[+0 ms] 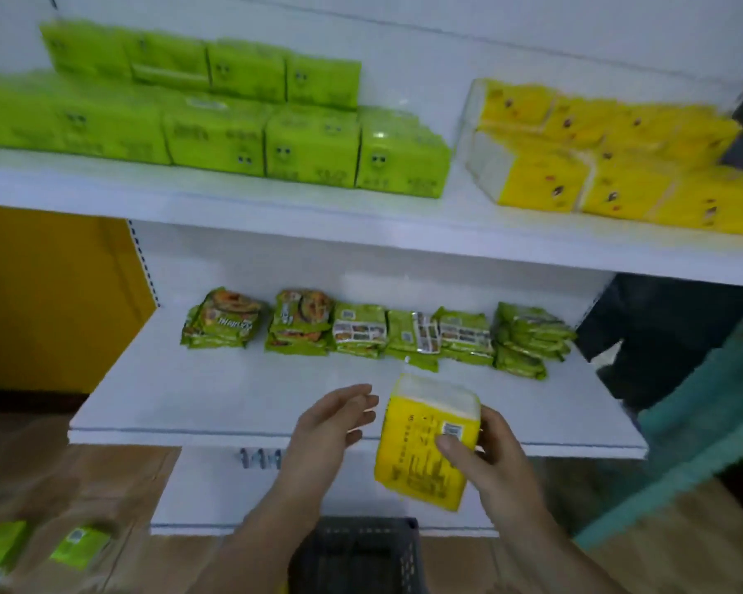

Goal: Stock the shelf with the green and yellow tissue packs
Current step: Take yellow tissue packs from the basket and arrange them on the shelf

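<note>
My right hand (pixel 500 454) grips a yellow tissue pack (pixel 421 448) by its right side, thumb across the label, in front of the lower shelf's edge. My left hand (pixel 333 426) hovers just left of the pack with straight fingers, not touching it. On the upper shelf (pixel 275 212), green tissue packs (pixel 215 109) stand in two stacked rows on the left. Yellow tissue packs (pixel 610 160) are piled on the right of that shelf.
The lower shelf (pixel 232 405) holds a row of green noodle packets (pixel 374 334) at the back. A dark plastic basket (pixel 357 555) sits below my arms. Two green packs (pixel 39 550) lie on the brown floor at bottom left. A dark-clothed person (pixel 670 336) stands at right.
</note>
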A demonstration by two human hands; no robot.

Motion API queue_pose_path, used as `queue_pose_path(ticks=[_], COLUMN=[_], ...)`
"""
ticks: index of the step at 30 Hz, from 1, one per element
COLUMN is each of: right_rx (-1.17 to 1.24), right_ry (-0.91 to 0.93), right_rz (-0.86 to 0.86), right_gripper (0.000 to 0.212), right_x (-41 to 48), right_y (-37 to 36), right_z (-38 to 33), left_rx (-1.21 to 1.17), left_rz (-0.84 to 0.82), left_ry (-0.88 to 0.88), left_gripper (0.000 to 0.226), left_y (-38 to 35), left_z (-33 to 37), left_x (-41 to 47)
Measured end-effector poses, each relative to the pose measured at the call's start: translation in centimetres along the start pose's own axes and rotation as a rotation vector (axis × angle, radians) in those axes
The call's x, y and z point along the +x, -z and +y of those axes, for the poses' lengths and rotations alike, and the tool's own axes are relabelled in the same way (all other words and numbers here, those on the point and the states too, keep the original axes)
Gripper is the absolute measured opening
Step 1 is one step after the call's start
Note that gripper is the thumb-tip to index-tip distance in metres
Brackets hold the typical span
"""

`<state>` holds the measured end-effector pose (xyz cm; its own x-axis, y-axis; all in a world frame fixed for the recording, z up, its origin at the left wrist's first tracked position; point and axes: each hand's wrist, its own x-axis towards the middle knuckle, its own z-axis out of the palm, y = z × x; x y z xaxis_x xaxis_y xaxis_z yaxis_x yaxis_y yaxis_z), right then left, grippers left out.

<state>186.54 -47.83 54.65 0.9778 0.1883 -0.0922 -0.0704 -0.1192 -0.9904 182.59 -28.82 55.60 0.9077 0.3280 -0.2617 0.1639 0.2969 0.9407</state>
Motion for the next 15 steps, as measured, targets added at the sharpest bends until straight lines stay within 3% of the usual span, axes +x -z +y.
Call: queue_pose_path(ticks=[4,12,15], right_rx=[0.025,0.023,-0.052], right_ry=[0.129,0.468,0.643], right_rz=[0.02,0.071,0.081], right_gripper=[0.05,0.053,0.054], right_x=[-0.2,3.9,7.7], right_y=[3.1,11.2,14.2], right_z=[-6.7,-18.9,-23.5], left_rx=[0.015,0.025,0.013], left_rz=[-0.106,-0.263,-0.234], left_ry=[-0.112,-0.397,-0.467], left_gripper=[0.02,0.022,0.022], left_y=[-3.5,-12.9,-16.7], left_z=[5.3,14.7,17.5], left_x=[-0.1,1.2,3.3])
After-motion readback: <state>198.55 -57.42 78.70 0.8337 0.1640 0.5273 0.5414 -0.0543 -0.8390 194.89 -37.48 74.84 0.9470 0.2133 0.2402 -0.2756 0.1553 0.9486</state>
